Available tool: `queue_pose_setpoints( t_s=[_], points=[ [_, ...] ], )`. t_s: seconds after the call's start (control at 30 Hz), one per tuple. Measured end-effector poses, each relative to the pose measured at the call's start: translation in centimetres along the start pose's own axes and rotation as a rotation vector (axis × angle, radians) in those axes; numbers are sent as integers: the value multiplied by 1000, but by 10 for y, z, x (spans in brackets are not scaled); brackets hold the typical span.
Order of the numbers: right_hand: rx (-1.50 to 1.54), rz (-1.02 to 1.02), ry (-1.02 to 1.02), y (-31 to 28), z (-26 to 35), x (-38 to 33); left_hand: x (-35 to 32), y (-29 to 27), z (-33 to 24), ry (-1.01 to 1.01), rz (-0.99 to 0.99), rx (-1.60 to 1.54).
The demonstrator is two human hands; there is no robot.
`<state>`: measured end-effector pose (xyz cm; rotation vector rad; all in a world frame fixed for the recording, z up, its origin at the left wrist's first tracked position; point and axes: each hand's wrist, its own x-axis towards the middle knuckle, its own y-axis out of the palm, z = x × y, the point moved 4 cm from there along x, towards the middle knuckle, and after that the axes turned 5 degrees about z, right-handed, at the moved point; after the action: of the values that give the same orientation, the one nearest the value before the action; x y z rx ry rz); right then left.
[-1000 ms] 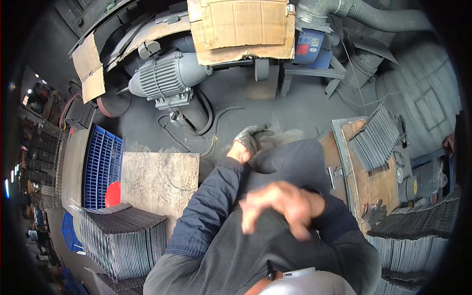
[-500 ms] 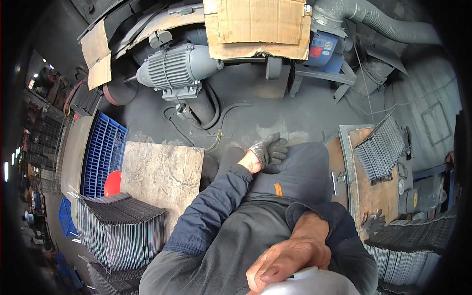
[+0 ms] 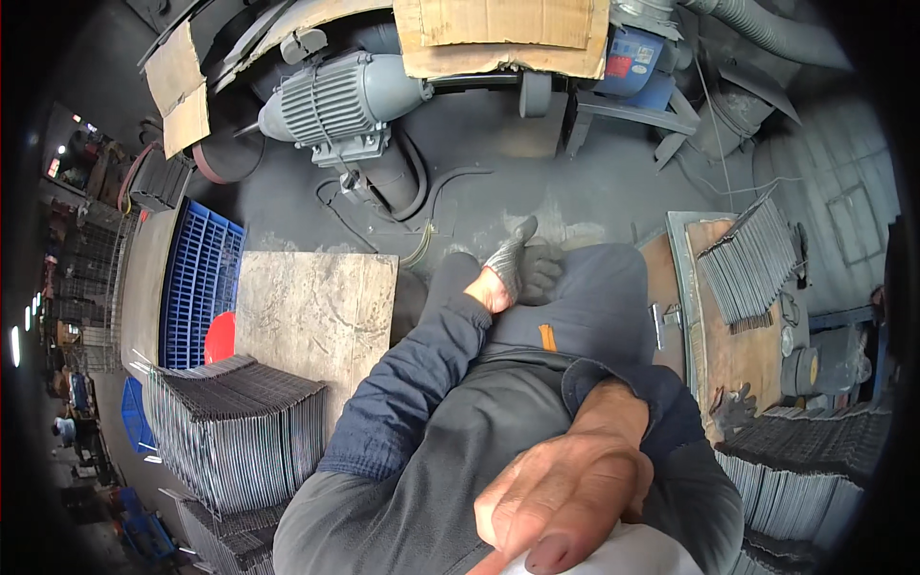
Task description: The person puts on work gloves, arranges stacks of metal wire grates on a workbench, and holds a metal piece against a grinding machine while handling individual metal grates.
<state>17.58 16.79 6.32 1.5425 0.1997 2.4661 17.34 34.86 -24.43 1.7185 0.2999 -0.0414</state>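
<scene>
My left hand (image 3: 527, 266) wears a grey knit glove and rests on my dark grey trouser leg (image 3: 599, 297). Its fingers are spread, with the thumb pointing away from me, and it holds nothing. My bare right hand (image 3: 565, 494) is raised close to the camera at the lower middle, its fingers bent together. A smooth white thing (image 3: 632, 551), cut off by the lower edge, lies just under it. Whatever the right fingers pinch, if anything, is hidden. Beside my right arm, a loose grey glove (image 3: 734, 410) lies on the wooden board (image 3: 733, 359).
Stacks of thin dark metal grids stand at left (image 3: 244, 436) and right (image 3: 805, 470); another bundle (image 3: 752, 264) leans on the right board. A bare plywood board (image 3: 311, 307) and blue crate (image 3: 199, 287) are at left. Ahead is a grey motor (image 3: 335, 105) under cardboard (image 3: 503, 34).
My left thumb has lifted away from the other gloved fingers. The right hand has turned, and a finger now stretches toward the lower edge. The whole view has shifted slightly.
</scene>
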Motion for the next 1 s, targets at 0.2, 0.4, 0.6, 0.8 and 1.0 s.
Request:
queue_pose_setpoints(
  t_s=[0.2,0.4,0.6,0.8,1.0],
  points=[
    [-149,3,78,1,-9,-6,-2,16,8,-16,-76,7],
    [-237,82,-44,-10,4,6,-17,74,-1,225,-344,322],
    [-1389,-320,59,-56,0,-26,-1,56,-43,609,106,-20],
    [-2113,-517,704,-136,-27,-115,-34,111,-54,635,-103,85],
    [-1986,-509,680,-156,-29,-135,-30,100,-54,578,-48,180]
  ],
)
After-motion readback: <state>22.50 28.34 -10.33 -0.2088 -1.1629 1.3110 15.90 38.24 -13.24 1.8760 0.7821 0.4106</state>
